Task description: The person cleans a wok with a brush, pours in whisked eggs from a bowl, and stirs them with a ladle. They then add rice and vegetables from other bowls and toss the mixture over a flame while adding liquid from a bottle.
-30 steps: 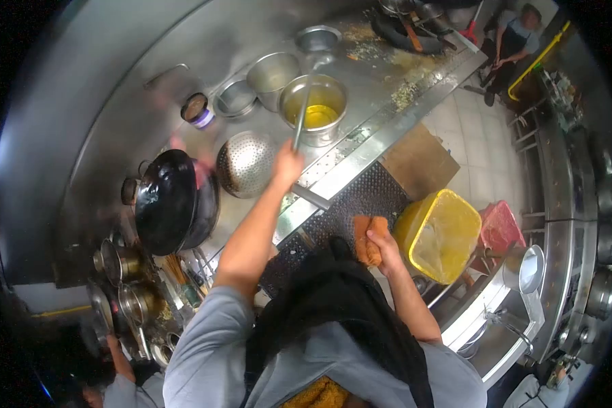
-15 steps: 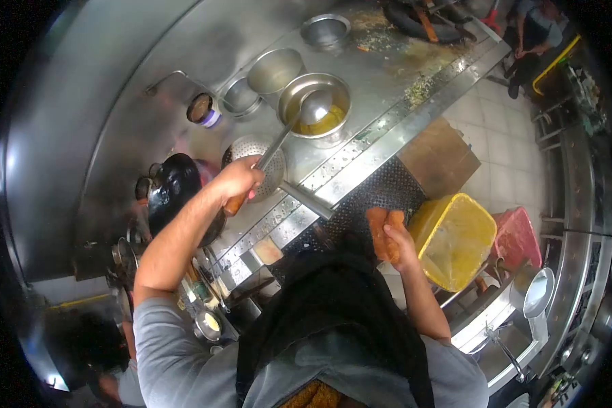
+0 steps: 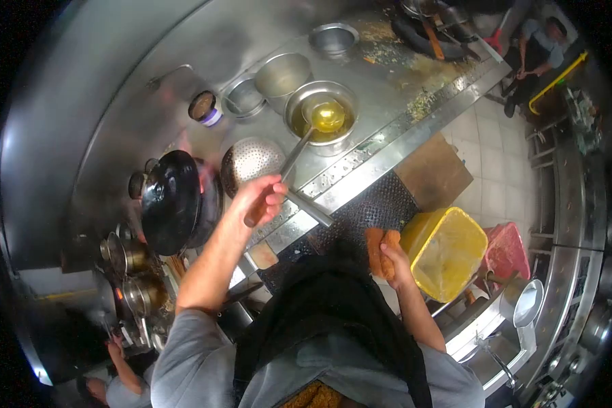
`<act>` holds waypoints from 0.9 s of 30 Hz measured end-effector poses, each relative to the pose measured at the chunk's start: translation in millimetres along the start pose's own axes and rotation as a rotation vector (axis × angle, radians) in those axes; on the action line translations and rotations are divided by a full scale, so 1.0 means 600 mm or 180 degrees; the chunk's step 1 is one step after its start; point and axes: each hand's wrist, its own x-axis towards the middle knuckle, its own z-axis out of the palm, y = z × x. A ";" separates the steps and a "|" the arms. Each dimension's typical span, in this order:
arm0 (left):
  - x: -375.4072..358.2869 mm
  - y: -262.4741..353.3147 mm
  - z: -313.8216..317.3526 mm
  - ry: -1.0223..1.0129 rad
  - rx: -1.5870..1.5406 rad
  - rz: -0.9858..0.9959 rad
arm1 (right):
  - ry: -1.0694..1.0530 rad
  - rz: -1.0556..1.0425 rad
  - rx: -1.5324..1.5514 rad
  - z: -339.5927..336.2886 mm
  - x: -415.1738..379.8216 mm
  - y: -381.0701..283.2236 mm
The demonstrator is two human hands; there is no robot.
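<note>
My left hand (image 3: pixel 261 198) is curled loosely around the handle of a long ladle (image 3: pixel 296 155), palm turned partly up. Yellow liquid, like oil, fills the ladle's bowl, which sits inside the rim of a steel pot (image 3: pixel 294 95) holding more of that liquid. Close by that hand lies a perforated strainer (image 3: pixel 253 163), its tubular handle sticking out over the counter edge. Lower right, my right hand (image 3: pixel 399 264) grips a folded orange-brown cloth (image 3: pixel 382 246), held in front of my apron near a yellow bin.
Steel bowls (image 3: pixel 282 75) stand behind the pot, beside a purple-and-white tub (image 3: pixel 205 109). A black wok (image 3: pixel 171 202) is tilted at the left. On the floor are a yellow bin (image 3: pixel 449 255), a red bin (image 3: pixel 508 251) and cardboard (image 3: pixel 434 173). Other people appear at far right and lower left.
The ladle's bowl has turned and now holds yellow liquid. My left hand has moved right and down, its grip looser with the palm rolled up. My right hand keeps the cloth.
</note>
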 end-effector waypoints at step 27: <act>-0.471 -0.145 -0.667 0.1286 -0.0050 0.1478 | -0.1248 -0.1099 -0.4781 0.376 0.199 0.536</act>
